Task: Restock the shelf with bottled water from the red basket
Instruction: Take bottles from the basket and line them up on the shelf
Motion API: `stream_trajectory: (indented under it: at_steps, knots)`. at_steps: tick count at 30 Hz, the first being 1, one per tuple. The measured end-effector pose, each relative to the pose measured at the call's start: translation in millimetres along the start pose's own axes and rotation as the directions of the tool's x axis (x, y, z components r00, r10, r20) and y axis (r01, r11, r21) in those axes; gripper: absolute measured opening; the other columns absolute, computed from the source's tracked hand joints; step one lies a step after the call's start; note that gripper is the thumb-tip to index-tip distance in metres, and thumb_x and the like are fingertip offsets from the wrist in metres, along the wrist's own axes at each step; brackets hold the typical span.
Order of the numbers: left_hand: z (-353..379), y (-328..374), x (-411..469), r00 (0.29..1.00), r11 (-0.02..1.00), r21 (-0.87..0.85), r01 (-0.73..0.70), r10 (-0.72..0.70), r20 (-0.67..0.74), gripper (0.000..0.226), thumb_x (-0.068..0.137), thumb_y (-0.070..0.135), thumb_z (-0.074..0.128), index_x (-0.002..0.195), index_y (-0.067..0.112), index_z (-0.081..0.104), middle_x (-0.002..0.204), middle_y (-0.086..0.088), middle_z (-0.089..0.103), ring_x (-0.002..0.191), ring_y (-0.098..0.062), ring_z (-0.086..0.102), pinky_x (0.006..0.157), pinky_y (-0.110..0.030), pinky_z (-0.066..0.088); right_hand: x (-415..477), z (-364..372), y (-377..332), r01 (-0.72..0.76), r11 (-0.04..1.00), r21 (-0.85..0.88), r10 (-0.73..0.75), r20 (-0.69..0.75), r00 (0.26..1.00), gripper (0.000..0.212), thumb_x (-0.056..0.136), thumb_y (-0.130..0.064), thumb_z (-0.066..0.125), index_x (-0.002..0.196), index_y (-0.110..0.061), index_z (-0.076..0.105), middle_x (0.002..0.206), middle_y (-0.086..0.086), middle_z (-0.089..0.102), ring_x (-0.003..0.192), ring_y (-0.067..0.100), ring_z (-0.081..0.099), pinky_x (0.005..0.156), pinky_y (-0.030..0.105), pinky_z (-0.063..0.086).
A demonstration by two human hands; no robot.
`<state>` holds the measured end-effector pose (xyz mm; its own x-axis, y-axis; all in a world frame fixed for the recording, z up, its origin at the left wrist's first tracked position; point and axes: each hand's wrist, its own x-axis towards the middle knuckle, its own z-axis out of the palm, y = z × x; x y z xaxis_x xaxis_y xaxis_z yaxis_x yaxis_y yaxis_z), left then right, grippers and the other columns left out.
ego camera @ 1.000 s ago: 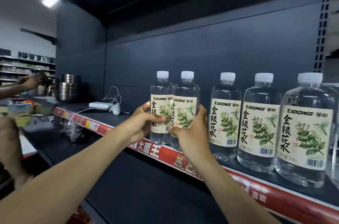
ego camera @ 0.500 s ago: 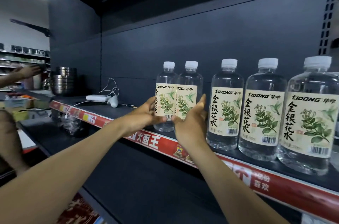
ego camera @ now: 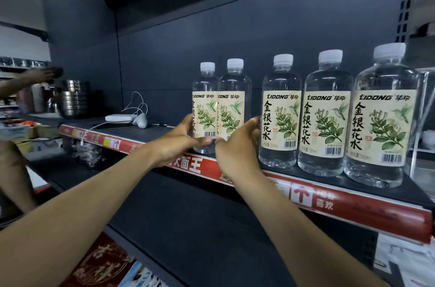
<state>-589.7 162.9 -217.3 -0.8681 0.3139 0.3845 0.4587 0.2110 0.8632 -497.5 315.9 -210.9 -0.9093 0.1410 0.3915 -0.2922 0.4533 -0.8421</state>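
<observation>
Bottled water (ego camera: 280, 117) stands in a row of five along the dark shelf (ego camera: 150, 132), running from the centre of the view out toward 3 o'clock, white caps up and cream labels facing front. The leftmost bottle (ego camera: 204, 89) and the second bottle (ego camera: 233, 89) touch side by side; three more bottles (ego camera: 326, 122) stand apart from them at their 3 o'clock. The left hand (ego camera: 181, 143) wraps the leftmost bottle low down from its 9 o'clock side, thumb across the label front. The right hand (ego camera: 237, 150) clasps the second bottle from its 3 o'clock side, fingers curled into the gap beside the next one. The two thumbs nearly meet. Both held bottles' bases are partly hidden, so I cannot tell whether they rest on the shelf. A red price strip (ego camera: 353, 206) edges the shelf. Toward 9 o'clock lie a white power bank (ego camera: 118, 118) with a cable (ego camera: 141, 104) and a stack of steel bowls (ego camera: 75, 98)
</observation>
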Motion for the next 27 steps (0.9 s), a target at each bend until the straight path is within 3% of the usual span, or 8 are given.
stream_trajectory:
  at_steps: [2,5,7,11,19,22,24,27]
  knots:
    - [8,1,-1,0.997,0.998,0.059,-0.007,0.012,-0.079,0.076,0.079,0.021,0.08,0.141,0.024,0.036,0.12,0.013,0.066,0.109,0.001,0.061,0.098,-0.025,0.048,-19,0,2,0.061,0.998,-0.02,-0.06,0.046,0.997,0.099,0.097,-0.016,0.054,0.149,-0.016,-0.031,0.16,0.006,-0.028,0.15,0.024,-0.016,0.124,0.045,0.004]
    - [12,-2,-1,0.994,0.997,0.075,-0.023,0.031,-0.108,0.074,0.079,0.024,0.078,0.139,0.028,0.036,0.119,0.014,0.068,0.115,-0.007,0.061,0.104,-0.039,0.047,-46,1,4,0.251,0.953,-0.171,-0.242,0.075,0.967,0.093,0.097,-0.012,0.052,0.153,-0.023,-0.021,0.158,-0.003,-0.034,0.152,0.022,-0.009,0.123,0.042,0.017]
    - [10,0,-3,0.995,0.995,0.093,-0.024,0.033,-0.097,0.069,0.084,0.019,0.076,0.14,0.026,0.036,0.12,0.011,0.068,0.115,-0.009,0.061,0.105,-0.039,0.047,-55,3,3,0.336,0.918,-0.21,-0.312,0.138,0.94,0.086,0.098,-0.01,0.049,0.156,-0.021,-0.012,0.159,-0.007,-0.029,0.152,0.018,-0.007,0.123,0.039,0.019]
    - [12,4,-5,0.996,0.991,0.133,-0.021,0.033,-0.085,0.064,0.086,0.019,0.074,0.139,0.024,0.038,0.122,0.013,0.066,0.115,-0.005,0.061,0.105,-0.036,0.046,-55,4,4,0.322,0.925,-0.201,-0.278,0.219,0.935,0.078,0.101,-0.011,0.042,0.156,-0.016,-0.014,0.162,-0.006,-0.024,0.151,0.014,-0.011,0.122,0.03,0.008]
    - [31,13,-5,0.997,0.986,0.164,-0.003,0.016,-0.079,0.077,0.077,0.035,0.073,0.141,0.026,0.033,0.126,0.014,0.063,0.12,-0.006,0.058,0.107,-0.04,0.046,-58,-1,14,0.311,0.911,-0.272,-0.286,0.128,0.95,0.076,0.1,-0.013,0.043,0.157,-0.015,-0.006,0.162,-0.001,-0.017,0.152,0.021,-0.004,0.119,0.032,0.021]
    - [33,23,-21,0.995,0.959,0.281,0.036,-0.008,-0.1,0.08,0.089,0.031,0.067,0.151,0.025,0.018,0.14,0.009,0.053,0.133,-0.015,0.048,0.11,-0.037,0.041,-65,2,21,0.34,0.884,-0.32,-0.313,0.135,0.94,0.075,0.098,-0.014,0.045,0.157,-0.017,-0.001,0.162,0.002,-0.009,0.152,0.024,0.002,0.12,0.038,0.024]
    - [24,28,-47,0.981,0.835,0.545,0.078,0.032,-0.19,0.081,0.095,0.039,0.058,0.156,0.024,0.006,0.156,-0.003,0.033,0.143,-0.024,0.034,0.114,-0.04,0.033,-72,8,26,0.362,0.875,-0.32,-0.319,0.181,0.93,0.072,0.098,-0.014,0.045,0.157,-0.018,0.002,0.162,0.004,-0.003,0.151,0.025,0.006,0.119,0.038,0.026]
    - [5,22,-111,0.947,0.346,0.928,0.137,0.23,-0.225,0.068,0.097,0.039,0.05,0.155,0.02,0.019,0.149,-0.01,0.037,0.134,-0.033,0.042,0.101,-0.044,0.043,-89,30,31,0.4,0.87,-0.288,-0.325,0.277,0.904,0.069,0.099,-0.016,0.046,0.156,-0.017,0.008,0.161,0.008,0.005,0.15,0.028,0.01,0.114,0.041,0.033]
